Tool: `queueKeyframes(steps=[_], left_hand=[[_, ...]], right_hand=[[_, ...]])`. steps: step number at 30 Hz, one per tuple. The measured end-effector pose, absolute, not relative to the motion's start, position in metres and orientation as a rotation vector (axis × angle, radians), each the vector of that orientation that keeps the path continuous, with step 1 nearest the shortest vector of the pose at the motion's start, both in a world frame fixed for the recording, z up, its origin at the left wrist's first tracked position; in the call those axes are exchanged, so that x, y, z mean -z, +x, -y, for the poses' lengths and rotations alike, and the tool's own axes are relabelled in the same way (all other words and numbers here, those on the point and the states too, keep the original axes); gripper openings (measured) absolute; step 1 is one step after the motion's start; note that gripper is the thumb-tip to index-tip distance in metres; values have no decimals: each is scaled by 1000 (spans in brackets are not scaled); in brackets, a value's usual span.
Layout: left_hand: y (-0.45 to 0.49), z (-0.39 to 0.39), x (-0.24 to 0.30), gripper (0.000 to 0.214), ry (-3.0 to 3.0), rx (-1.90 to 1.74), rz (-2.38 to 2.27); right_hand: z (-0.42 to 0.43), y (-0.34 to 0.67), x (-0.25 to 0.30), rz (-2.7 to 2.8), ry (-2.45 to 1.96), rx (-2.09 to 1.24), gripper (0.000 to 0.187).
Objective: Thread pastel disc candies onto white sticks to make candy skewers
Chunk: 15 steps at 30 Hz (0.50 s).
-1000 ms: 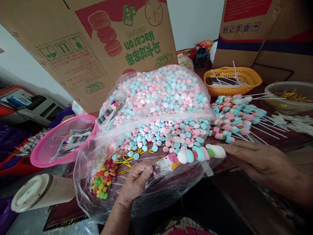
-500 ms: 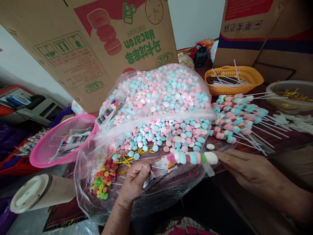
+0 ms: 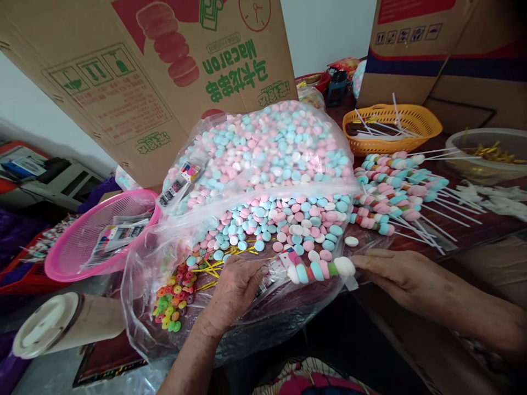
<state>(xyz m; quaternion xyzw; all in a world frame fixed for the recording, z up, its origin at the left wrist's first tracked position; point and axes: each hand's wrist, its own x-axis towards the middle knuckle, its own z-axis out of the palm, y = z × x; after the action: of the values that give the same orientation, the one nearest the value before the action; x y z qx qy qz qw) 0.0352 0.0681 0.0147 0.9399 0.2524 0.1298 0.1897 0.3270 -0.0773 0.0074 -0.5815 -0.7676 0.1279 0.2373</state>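
Observation:
A marshmallow skewer [image 3: 320,271] of white, blue and pink pieces with gummy rings between them lies level in front of me. Its stick end is gripped by my right hand [image 3: 405,277], fingers pressed together beside the white end piece; the stick itself is hidden. My left hand [image 3: 239,288] pinches a clear wrapper bag [image 3: 269,278] with a pink dotted print. The skewer's left end overlaps the bag's mouth; I cannot tell how far inside it sits. Behind both hands, loose marshmallows [image 3: 296,219] spill from a big plastic bag [image 3: 263,145].
Gummy rings [image 3: 175,299] and gold twist ties [image 3: 212,270] lie left. A pink basket [image 3: 61,258] holds wrappers, near a lidded cup [image 3: 94,318]. Finished skewers [image 3: 395,189] pile at right, by a yellow basket [image 3: 420,118] of sticks and a clear bowl [image 3: 457,153]. Cardboard boxes [image 3: 164,120] stand behind.
My left hand has moved right and up with the wrapper bag, closer to the skewer. The skewer has shifted slightly left with my right hand. The view has turned a little.

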Motion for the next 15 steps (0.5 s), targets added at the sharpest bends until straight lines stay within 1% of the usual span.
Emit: queueKeyframes(steps=[3, 6, 8, 10, 12, 13, 15], left_hand=[[34, -68, -12, 25, 2591, -413, -690], [34, -67, -8, 23, 2530, -494, -682], [36, -65, -6, 22, 2463, -537, -666], [41, -61, -6, 21, 2397, -545, -628], [48, -56, -7, 23, 2354, -515, -604], [51, -53, -8, 25, 2348, -476, -620], [58, -45, -10, 26, 2358, -414, -716]], right_hand=[[79, 327, -12, 2010, -1585, -386, 34], [77, 325, -19, 1628, -1625, -454, 23], [72, 316, -21, 1272, -1646, -619, 23], [62, 299, -19, 978, -1617, -864, 32], [49, 277, -11, 841, -1532, -1109, 38], [43, 265, -6, 826, -1489, -1195, 37], [33, 245, 2, 843, -1439, -1225, 29]])
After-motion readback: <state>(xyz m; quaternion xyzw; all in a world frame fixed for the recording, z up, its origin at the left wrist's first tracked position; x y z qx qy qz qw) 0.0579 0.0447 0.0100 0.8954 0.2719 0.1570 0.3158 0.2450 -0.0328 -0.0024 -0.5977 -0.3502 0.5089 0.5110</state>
